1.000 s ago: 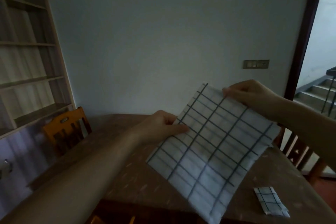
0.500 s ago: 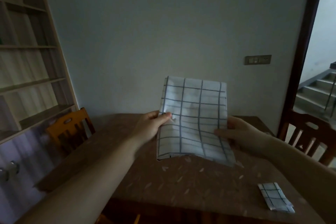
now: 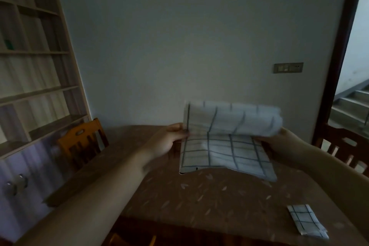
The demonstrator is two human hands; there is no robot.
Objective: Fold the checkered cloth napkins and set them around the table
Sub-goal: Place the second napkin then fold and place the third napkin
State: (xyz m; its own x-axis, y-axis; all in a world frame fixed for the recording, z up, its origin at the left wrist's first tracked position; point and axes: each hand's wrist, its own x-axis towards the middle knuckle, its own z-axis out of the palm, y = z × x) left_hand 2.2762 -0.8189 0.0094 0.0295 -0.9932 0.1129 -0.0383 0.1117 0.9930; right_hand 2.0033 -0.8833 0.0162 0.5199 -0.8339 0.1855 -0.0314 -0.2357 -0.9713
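I hold a white napkin with dark checks in the air above the table. Its upper half curls over toward me, blurred by motion, and its lower edge hangs close to the tabletop. My left hand pinches the napkin's left edge. My right hand grips the right edge, with its fingers partly hidden behind the cloth. A second checkered napkin, folded small, lies on the table near the front right corner.
The table has a brown leaf-patterned cover. An orange wooden chair stands at the left side, a dark wooden chair at the right. Shelves fill the left wall. A doorway with stairs opens at the right.
The napkin was held spread and tilted, then upright between both hands. Now its top half is coming down over the lower half. My right hand dropped from the top corner to the right edge.
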